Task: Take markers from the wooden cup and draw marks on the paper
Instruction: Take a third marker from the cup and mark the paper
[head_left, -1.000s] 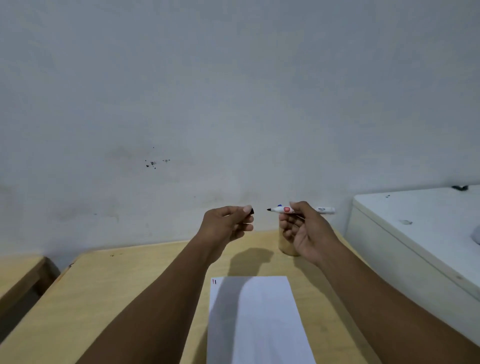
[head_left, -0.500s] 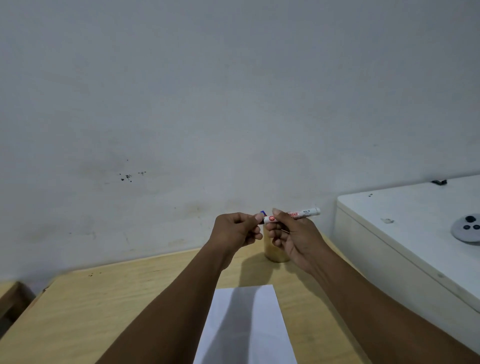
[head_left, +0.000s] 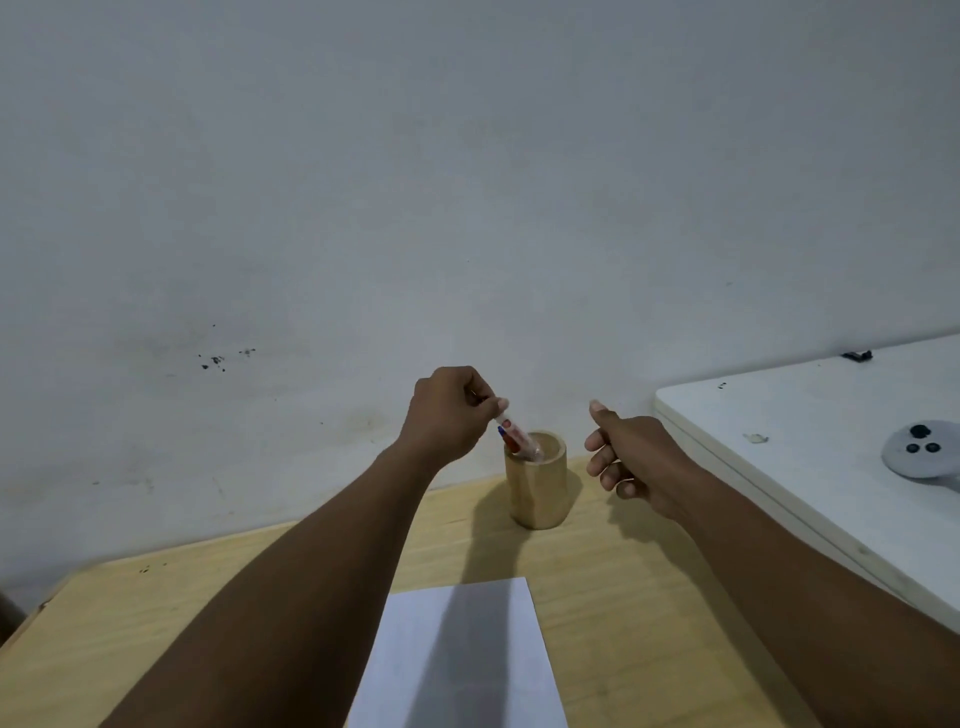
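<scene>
A round wooden cup (head_left: 537, 486) stands on the wooden table (head_left: 156, 623) near the wall. My left hand (head_left: 452, 415) pinches a white marker (head_left: 519, 439) with red print, tilted, its lower end inside the cup's mouth. A blue marker end shows beside it at the cup's rim. My right hand (head_left: 631, 457) hovers to the right of the cup, fingers loosely apart and holding nothing. A white sheet of paper (head_left: 462, 660) lies in front of the cup, partly in my arm's shadow.
A white table (head_left: 831, 467) stands at the right, higher than the wooden one, with a grey round device (head_left: 922, 454) and a small dark object (head_left: 857, 356) on it. A grey wall rises just behind the cup.
The cap went back on the marker, which passed from my right hand to my left. My left hand brought it down into the cup. My right hand let go and moved right.
</scene>
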